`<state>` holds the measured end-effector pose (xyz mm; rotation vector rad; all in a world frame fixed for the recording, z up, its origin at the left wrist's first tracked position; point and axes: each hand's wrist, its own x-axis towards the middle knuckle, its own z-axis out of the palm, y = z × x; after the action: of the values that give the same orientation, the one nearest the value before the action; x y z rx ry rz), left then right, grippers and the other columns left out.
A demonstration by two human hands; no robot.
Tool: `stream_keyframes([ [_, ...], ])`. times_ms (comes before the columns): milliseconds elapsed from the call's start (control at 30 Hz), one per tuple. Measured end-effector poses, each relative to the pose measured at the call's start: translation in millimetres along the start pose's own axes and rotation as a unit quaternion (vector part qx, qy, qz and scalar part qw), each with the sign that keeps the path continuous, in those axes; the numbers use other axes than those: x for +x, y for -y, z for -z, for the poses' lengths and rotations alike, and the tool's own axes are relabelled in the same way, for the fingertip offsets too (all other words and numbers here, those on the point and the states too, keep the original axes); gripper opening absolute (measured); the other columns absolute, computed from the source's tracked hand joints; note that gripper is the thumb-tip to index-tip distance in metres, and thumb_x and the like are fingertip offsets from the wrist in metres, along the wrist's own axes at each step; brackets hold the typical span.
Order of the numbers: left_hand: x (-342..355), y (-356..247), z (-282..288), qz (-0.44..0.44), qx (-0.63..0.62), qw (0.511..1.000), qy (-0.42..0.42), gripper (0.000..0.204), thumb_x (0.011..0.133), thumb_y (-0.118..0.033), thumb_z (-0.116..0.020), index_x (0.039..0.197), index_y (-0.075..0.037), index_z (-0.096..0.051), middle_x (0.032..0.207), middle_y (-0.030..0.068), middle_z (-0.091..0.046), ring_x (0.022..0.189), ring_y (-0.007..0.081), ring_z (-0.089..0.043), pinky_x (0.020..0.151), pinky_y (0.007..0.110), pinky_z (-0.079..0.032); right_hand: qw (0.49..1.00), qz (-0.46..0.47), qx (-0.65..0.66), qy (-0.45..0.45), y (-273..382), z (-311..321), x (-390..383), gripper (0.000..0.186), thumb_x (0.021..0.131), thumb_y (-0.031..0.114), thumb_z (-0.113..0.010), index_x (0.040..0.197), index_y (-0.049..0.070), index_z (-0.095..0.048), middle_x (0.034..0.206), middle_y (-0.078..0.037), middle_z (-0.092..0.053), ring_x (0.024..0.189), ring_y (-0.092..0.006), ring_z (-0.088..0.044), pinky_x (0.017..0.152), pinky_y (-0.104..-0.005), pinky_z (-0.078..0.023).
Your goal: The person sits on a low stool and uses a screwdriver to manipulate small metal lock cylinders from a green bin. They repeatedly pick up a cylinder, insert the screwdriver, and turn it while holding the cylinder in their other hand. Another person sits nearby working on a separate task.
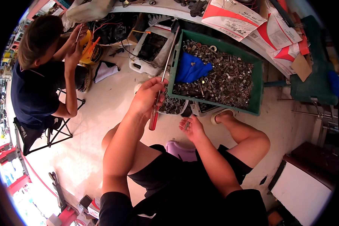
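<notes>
My left hand grips a screwdriver, its red handle below the fist and its long steel shaft angled up along the left side of a green plastic bin. The bin holds several loose metal fasteners and a blue glove or cloth. Below it, a smaller container of thin metal pieces is partly hidden behind my left hand. My right hand, palm up with curled fingers beneath the bin's near edge, holds small metal pieces, too small to name exactly.
Another person sits on a folding stool at left, holding a thin rod by a yellow bucket. A white jug stands behind my left hand. Cardboard boxes line the back right; a dark cabinet is at lower right.
</notes>
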<state>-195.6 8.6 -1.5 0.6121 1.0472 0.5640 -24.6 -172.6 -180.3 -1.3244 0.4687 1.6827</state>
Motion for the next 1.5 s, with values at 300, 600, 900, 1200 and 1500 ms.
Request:
stream_keyframes([
  [300,-6,12,19,0.004,-0.024,1.0,-0.019,0.017,0.092,-0.008,-0.053,0.107,-0.005,-0.059,0.082,0.0015,-0.052,0.062,0.0104,-0.046,0.049,0.022,-0.035,0.995,0.053,0.056,-0.064,-3,-46,40,0.074,0.094,0.051,-0.054,0.145,0.002,-0.032,0.139,-0.022,-0.043,0.122,-0.0325,-0.05,0.106,-0.0461,-0.042],
  [600,5,26,-3,0.007,-0.13,0.991,-0.012,0.01,0.1,-0.018,-0.051,0.097,-0.009,-0.057,0.077,-0.001,-0.049,0.057,0.0094,-0.043,0.043,0.021,-0.028,0.96,0.062,-0.234,0.143,54,-29,-44,0.032,0.095,0.019,-0.053,0.121,0.001,-0.06,0.119,-0.015,-0.061,0.084,-0.0217,-0.064,0.073,-0.0325,-0.053],
  [900,1,62,-94,0.026,-0.064,0.994,0.083,0.021,0.101,-0.026,-0.053,0.092,-0.009,-0.058,0.071,-0.0019,-0.048,0.048,0.0086,-0.04,0.041,0.022,-0.026,0.888,0.263,-0.309,0.216,184,-92,-128,0.033,0.102,0.026,-0.047,0.116,0.0,-0.062,0.097,-0.008,-0.065,0.054,-0.0073,-0.052,0.045,-0.0209,-0.037],
  [1200,23,60,-157,-0.027,0.02,0.989,0.142,0.03,0.105,-0.026,-0.045,0.093,-0.002,-0.058,0.063,0.0017,-0.051,0.049,0.0126,-0.052,0.045,0.026,-0.044,0.852,0.438,-0.268,0.097,227,-103,-104,0.029,0.101,0.025,-0.047,0.09,0.003,-0.061,0.075,-0.003,-0.058,0.058,-0.0081,-0.047,0.051,-0.024,-0.036],
  [1500,42,62,-188,-0.073,0.064,0.991,0.096,0.027,0.105,-0.022,-0.043,0.088,-0.005,-0.053,0.055,-0.0018,-0.044,0.043,0.0068,-0.041,0.04,0.023,-0.033,0.832,0.428,-0.353,0.001,255,-104,-103,0.033,0.1,0.026,-0.046,0.084,0.0,-0.058,0.065,-0.007,-0.059,0.055,-0.016,-0.055,0.054,-0.0323,-0.045],
])
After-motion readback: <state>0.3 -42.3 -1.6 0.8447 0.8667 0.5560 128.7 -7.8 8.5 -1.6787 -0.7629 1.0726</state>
